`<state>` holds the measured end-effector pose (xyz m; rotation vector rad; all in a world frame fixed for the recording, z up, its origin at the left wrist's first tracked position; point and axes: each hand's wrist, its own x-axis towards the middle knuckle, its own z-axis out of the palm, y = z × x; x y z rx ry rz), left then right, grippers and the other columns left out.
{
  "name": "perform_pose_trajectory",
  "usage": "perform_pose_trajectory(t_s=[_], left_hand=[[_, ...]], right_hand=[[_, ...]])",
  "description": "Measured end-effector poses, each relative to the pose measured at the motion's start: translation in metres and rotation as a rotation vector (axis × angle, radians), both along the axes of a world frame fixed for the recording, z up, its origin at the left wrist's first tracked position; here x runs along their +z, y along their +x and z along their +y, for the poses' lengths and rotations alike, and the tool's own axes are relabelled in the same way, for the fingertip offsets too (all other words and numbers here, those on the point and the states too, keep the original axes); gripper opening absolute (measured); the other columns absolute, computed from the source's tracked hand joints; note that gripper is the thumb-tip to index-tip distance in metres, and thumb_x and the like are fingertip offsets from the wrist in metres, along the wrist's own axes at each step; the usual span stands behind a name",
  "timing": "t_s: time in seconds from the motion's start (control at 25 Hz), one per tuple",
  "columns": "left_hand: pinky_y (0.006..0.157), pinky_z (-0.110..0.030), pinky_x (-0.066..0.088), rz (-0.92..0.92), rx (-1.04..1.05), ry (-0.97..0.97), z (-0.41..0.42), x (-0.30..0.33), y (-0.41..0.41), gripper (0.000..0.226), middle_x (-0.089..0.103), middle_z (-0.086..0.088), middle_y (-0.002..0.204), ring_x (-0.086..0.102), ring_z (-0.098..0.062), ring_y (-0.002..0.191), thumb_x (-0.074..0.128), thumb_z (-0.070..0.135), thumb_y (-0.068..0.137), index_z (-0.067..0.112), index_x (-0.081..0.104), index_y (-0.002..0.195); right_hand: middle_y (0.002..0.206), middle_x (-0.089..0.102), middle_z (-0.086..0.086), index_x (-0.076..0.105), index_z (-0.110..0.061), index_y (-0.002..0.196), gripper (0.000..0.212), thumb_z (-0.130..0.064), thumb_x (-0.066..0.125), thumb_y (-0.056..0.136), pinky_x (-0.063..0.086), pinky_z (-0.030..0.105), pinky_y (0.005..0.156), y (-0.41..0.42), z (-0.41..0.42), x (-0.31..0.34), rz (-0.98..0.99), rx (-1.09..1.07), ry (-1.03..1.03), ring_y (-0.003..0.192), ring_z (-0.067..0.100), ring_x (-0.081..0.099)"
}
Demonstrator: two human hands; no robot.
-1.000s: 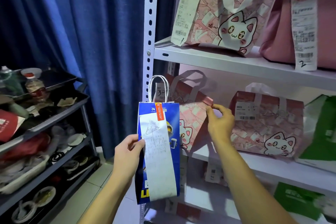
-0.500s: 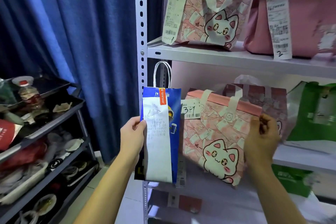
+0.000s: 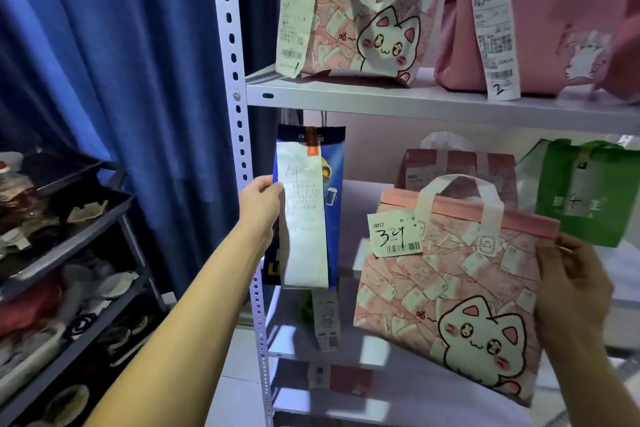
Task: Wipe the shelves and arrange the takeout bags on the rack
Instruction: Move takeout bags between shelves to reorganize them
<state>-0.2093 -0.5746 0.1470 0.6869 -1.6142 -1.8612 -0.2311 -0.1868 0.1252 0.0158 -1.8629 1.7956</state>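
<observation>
Right now both bags are off the shelf, one in each hand. The blue paper bag point(image 3: 332, 191) is upright at the left end of the rack, just inside the perforated upright point(image 3: 239, 156), and the left hand point(image 3: 261, 204) pinches its left edge, fingers closed around the side where the long receipt point(image 3: 304, 222) hangs down the front. Holding it by the edge keeps that receipt facing out and readable, which I'd guess is the point.

The pink cat bag point(image 3: 450, 291) is tilted, its top leaning left and its bottom corner dropping toward the lower right. The right hand point(image 3: 571, 284) grips its right side, thumb over the front panel. A label marked 34 point(image 3: 394, 234) sits on the front near the handle point(image 3: 457, 201), so it too is turned face-out.

My read is that both are held clear so the middle shelf point(image 3: 356, 204) lies bare between them, ready for a wipe or for setting them back in order. No cloth shows in either hand.

Behind, another pink bag point(image 3: 453, 165) and a green bag point(image 3: 588, 191) stand on that same shelf. Above, a second cat bag point(image 3: 374, 17) and a plain pink one point(image 3: 554, 10) stand on the upper shelf point(image 3: 433, 102), receipts dangling over its front edge. To the left hang a blue curtain point(image 3: 121, 62) and a dark cart point(image 3: 69, 253) stacked with dishes.
</observation>
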Motion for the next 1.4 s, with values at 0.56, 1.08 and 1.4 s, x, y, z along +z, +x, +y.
perform_pose_trajectory(t_s=[0.56,1.08,1.4], left_hand=[[0.094,-0.039,0.053,-0.040,0.054,-0.008,-0.003,-0.041,-0.107,0.022,0.066,-0.011,0.115,0.062,-0.026,0.102,0.048,0.009,0.100,0.015,0.061,0.117],[0.079,-0.025,0.039,-0.005,0.163,-0.111,-0.009,-0.050,-0.196,0.018,0.058,-0.005,0.108,0.052,-0.019,0.094,0.050,0.009,0.098,0.013,0.062,0.111],[0.066,-0.025,0.041,0.032,0.108,-0.128,-0.020,-0.054,-0.207,0.014,0.060,-0.006,0.102,0.053,-0.020,0.087,0.043,0.009,0.098,0.017,0.054,0.099]], right_hand=[[0.091,0.077,-0.006,0.070,-0.027,0.100,0.015,-0.017,0.058,0.100,0.058,0.039,0.072,-0.023,0.011,-0.043,-0.212,0.234,0.131,0.083,0.021,0.072],[0.094,0.076,0.003,0.071,-0.023,0.097,0.013,-0.020,0.059,0.100,0.061,0.027,0.063,-0.078,0.006,-0.058,-0.304,0.317,-0.011,0.079,0.015,0.073],[0.095,0.077,0.004,0.071,-0.024,0.094,0.011,-0.019,0.062,0.097,0.060,0.025,0.063,-0.087,-0.004,-0.065,-0.294,0.332,-0.103,0.080,0.015,0.074]])
